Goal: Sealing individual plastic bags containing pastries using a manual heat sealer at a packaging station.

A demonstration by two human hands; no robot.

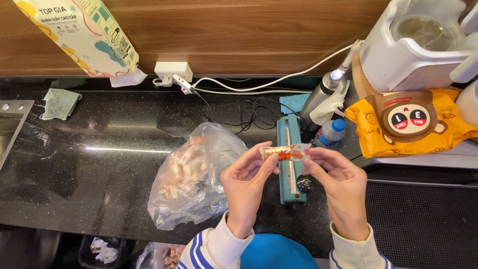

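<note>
Just right of the frame's centre, both hands hold a small sachet (285,152) up over the black counter (99,159). The sachet is a narrow clear packet with orange and red contents. Its long axis runs nearly level, left to right across the frame, with the left end a shade higher than the right. The left hand (246,182) pinches the left end between thumb and fingertips, the other fingers curled in. The right hand (341,182) pinches the right end the same way, thumb on top. The wrists come up from the lower edge of the frame in cream sleeves with blue stripes.

Directly beneath the sachet lies a teal heat sealer (291,164), its long axis running up and down the frame, crosswise to the sachet; its black knob (304,184) shows between the hands. To the left of the left hand, a clear plastic bag (191,174) full of similar sachets slumps on the counter, touching or nearly touching that hand.

Behind the sealer stand a small bottle (331,132) with a blue cap and a steel flask (321,97). An orange pack (411,124) lies at right, under a white appliance (413,45). White cables (259,82) run from a wall socket (173,72) at upper centre. A green cloth (59,103) lies at far left beside a sink (12,124).
</note>
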